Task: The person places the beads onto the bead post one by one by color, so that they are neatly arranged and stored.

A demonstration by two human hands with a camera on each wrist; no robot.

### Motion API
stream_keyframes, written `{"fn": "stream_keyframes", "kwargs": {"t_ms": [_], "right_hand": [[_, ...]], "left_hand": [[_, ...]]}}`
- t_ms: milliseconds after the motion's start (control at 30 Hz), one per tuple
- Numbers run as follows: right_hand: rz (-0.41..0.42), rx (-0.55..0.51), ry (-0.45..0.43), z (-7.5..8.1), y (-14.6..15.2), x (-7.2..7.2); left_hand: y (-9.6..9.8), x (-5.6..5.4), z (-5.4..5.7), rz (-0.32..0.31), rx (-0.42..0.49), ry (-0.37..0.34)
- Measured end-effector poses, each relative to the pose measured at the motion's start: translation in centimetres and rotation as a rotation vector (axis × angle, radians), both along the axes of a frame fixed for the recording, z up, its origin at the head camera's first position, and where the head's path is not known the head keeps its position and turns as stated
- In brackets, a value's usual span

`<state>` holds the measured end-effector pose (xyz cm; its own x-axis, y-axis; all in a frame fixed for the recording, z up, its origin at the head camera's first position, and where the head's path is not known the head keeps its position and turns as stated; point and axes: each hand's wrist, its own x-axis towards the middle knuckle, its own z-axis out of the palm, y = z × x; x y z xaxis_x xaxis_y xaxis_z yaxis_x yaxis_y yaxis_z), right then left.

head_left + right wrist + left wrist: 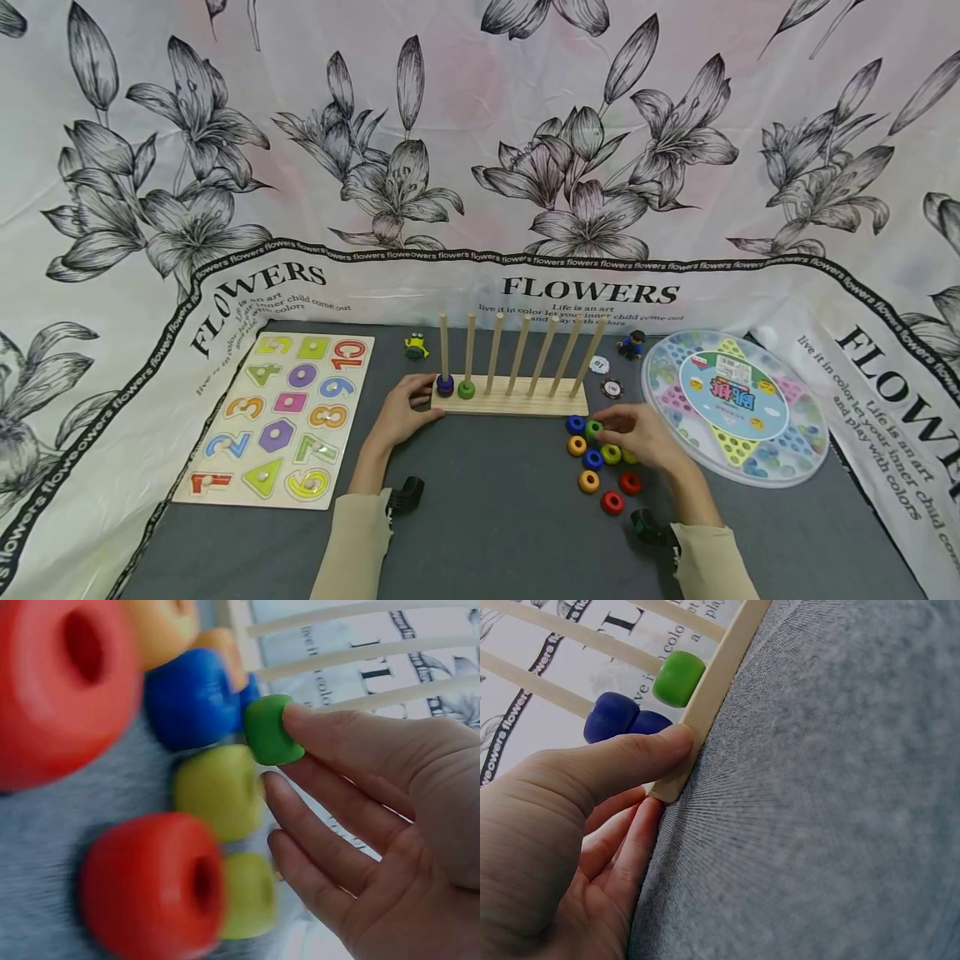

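A wooden peg rack (517, 406) with several upright pegs stands mid-table. Its left end is in the grip of my left hand (402, 410), thumb along the front and fingers beneath, as the left wrist view shows. Two purple-blue beads (612, 718) sit stacked on the leftmost peg, and one green bead (679, 679) is on the peg beside it. Off the rack's right front corner, my right hand (637, 431) pinches another green bead (271, 730) between thumb and fingers. Close by lie loose blue, orange, yellow and red beads, among them a red bead (612, 502) and an orange bead (588, 481).
A number-and-shape board (281, 417) lies at left, and a round game board (735, 408) at right. Behind the rack are a small green toy (416, 346), a small figure (632, 344) and two chips, one white chip (599, 365) and one dark-edged chip (612, 388).
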<state>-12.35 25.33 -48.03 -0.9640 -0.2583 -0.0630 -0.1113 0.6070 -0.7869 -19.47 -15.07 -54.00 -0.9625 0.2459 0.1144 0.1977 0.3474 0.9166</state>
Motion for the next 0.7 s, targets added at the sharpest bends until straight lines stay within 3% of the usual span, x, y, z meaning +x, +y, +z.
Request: {"fn": "stream_keyframes", "kwargs": {"t_ms": [367, 700], "right_hand": [[-0.059, -0.165, 0.133, 4.2, -3.8, 0.0], [-0.029, -0.329, 0.312, 5.6, -8.6, -1.5]], "left_hand": [[0.1, 0.1, -0.1, 0.003, 0.001, -0.003], [0.0, 0.1, -0.1, 0.001, 0.014, 0.008]]}}
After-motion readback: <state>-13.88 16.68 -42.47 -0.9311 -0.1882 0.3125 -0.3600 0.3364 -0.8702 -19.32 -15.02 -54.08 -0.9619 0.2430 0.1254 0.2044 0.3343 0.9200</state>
